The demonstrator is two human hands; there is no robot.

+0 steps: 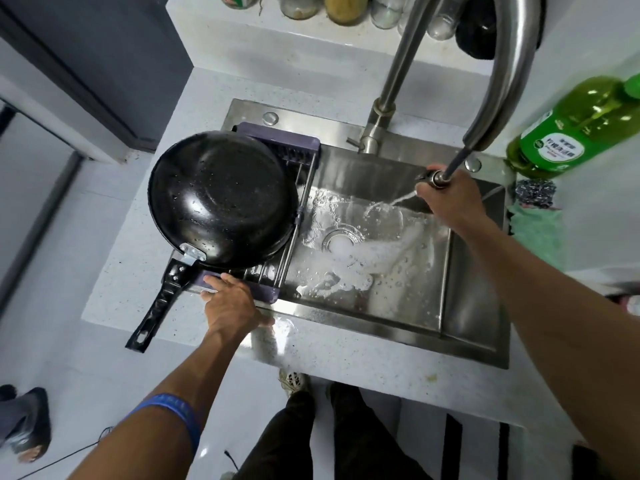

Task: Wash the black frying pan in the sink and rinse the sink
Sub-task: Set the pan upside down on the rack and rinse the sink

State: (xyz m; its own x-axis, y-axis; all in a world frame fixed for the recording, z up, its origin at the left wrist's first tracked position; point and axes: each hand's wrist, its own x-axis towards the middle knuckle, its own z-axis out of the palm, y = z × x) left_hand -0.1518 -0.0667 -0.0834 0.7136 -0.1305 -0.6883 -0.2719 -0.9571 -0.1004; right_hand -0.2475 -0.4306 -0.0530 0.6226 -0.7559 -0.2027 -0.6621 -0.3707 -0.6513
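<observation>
Right hand [450, 199] is gripping the one pull-out spray head [433, 177], wetting the sudsy sink [363, 244]; left hand [230, 299], fingers flat, is resting on the rack [277, 147] bearing one upturned black frying pan [221, 199]

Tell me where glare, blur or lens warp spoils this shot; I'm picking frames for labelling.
Head view: glare streaks the upturned black frying pan and the wet sink wall; wide-angle warp bends the faucet and stretches the green bottle at the edge; foam and spray look soft; both hands, left hand and right hand, stay reasonably sharp.
</observation>
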